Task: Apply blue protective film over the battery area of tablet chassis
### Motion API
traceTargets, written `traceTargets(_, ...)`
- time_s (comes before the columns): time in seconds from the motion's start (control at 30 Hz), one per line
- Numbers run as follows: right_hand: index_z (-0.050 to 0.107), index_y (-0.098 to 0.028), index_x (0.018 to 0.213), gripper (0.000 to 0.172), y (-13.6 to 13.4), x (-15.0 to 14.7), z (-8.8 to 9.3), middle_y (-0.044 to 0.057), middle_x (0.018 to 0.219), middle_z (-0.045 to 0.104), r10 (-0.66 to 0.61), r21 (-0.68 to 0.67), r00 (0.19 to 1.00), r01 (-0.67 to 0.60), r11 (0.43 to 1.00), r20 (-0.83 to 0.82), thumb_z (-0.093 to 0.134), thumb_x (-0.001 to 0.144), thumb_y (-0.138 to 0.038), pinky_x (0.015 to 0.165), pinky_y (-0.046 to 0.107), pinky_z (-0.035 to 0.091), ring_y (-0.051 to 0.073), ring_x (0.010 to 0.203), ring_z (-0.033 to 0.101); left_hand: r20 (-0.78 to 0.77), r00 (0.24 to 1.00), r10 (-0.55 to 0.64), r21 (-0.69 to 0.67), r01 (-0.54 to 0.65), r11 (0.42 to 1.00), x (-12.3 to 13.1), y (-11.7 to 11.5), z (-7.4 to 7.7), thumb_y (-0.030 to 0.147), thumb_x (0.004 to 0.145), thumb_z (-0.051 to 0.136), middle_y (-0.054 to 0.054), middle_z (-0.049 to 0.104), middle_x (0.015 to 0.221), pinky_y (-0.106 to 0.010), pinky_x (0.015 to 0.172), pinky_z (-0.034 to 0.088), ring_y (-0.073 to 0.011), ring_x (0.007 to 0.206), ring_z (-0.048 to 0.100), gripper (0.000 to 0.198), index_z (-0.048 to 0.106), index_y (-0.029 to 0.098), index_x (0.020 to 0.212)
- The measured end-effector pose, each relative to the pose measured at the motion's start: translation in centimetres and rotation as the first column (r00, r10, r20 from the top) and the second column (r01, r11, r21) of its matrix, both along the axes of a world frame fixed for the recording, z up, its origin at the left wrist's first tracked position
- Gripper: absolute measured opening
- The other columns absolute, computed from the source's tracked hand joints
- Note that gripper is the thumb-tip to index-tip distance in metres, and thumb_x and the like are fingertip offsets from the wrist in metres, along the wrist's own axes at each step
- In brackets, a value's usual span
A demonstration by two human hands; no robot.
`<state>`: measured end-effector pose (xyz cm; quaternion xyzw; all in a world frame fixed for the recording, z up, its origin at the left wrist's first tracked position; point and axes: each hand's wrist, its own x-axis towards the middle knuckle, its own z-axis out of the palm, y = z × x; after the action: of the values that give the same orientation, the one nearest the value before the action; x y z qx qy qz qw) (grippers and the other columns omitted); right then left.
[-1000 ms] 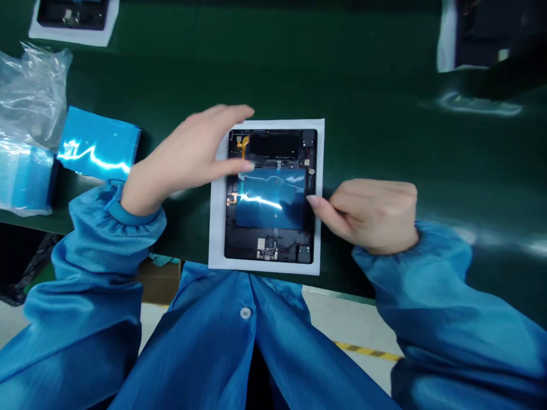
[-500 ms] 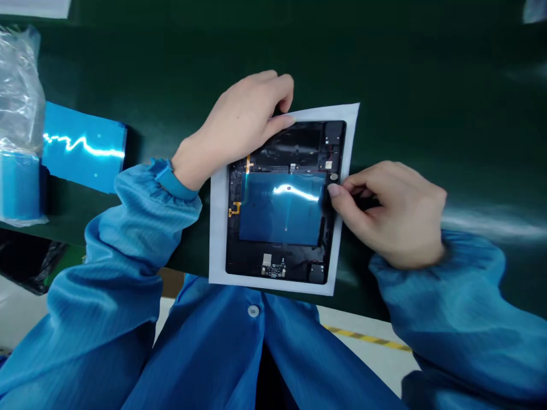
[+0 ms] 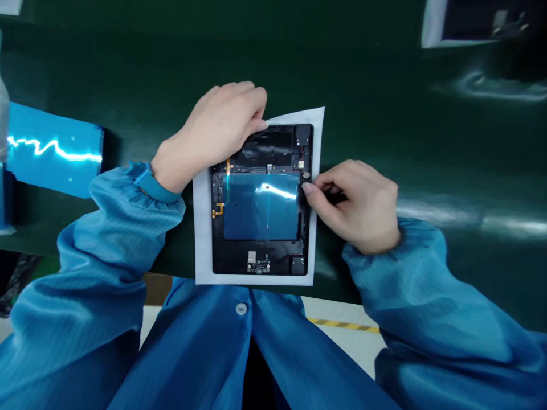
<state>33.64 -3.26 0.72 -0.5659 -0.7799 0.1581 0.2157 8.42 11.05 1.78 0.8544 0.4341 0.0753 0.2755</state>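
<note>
An open black tablet housing (image 3: 260, 257) lies on a white sheet (image 3: 203, 250) at the near edge of the green table (image 3: 363, 85). A glossy blue film (image 3: 260, 206) covers its middle. My left hand (image 3: 211, 134) rests curled on the housing's top left corner, fingertips pressing it and the sheet. My right hand (image 3: 356, 202) is at the housing's right edge, thumb and forefinger pinched at the film's upper right corner.
A stack of blue film sheets (image 3: 53, 151) lies at the left of the table. Another white tray with a dark unit (image 3: 482, 23) sits at the far right. My blue coat sleeves frame the housing on both sides.
My left hand went from flat over the housing to gripping its top left corner. My right hand moved up to the film's upper right corner. The sheet shifted and turned slightly.
</note>
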Motion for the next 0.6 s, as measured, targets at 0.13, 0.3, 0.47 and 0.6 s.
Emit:
traceTargets(0.13,0.065,-0.026,0.080,0.026,0.3,0.2,-0.5,0.005,0.078,0.068,0.028,0.047,0.999,-0.026,0.999,-0.045,0.062,0.104,-0.035,0.071,0.041,0.054,0.023,0.075,0.064,-0.042,0.999,-0.010,0.083,0.013,0.996,0.3,-0.3,0.4,0.053,0.100,0.043,-0.010,0.070,0.118,-0.071,0.096,0.052,-0.0391,0.113,0.065,0.035,0.071,0.035,0.111)
traceTargets(0.3,0.072,-0.021,0.116,0.030,0.7,0.4,-1.0,0.007,0.097,0.076,-0.101,0.039,0.983,0.108,0.993,-0.156,0.070,0.098,-0.044,0.064,0.036,0.055,0.017,0.065,0.061,0.005,1.000,-0.008,0.210,0.007,0.978,-0.5,-0.5,1.9,0.038,0.104,0.049,-0.010,0.067,0.113,-0.058,0.085,0.058,-0.0315,0.098,0.066,0.020,0.066,0.030,0.101)
traceTargets(0.47,0.076,-0.020,0.107,0.037,-0.2,-0.3,-0.9,0.002,0.079,0.075,-0.104,-0.262,0.907,-0.007,0.965,-0.408,0.065,0.100,-0.055,0.054,0.029,0.049,0.014,0.056,0.058,0.113,0.991,0.072,0.361,-0.109,0.926,-2.8,0.3,3.5,0.044,0.111,0.043,-0.007,0.066,0.113,-0.051,0.091,0.059,-0.0246,0.100,0.063,0.028,0.064,0.028,0.103)
traceTargets(0.6,0.074,-0.020,0.087,0.050,1.0,-1.1,-0.9,0.001,0.069,0.068,-0.172,-0.333,0.864,0.005,0.943,-0.472,0.060,0.098,-0.067,0.054,0.030,0.048,0.017,0.059,0.058,0.242,0.954,0.174,0.433,-0.267,0.861,-4.5,1.0,3.4,0.051,0.111,0.042,-0.010,0.066,0.115,-0.050,0.096,0.057,-0.0278,0.109,0.066,0.035,0.065,0.025,0.110)
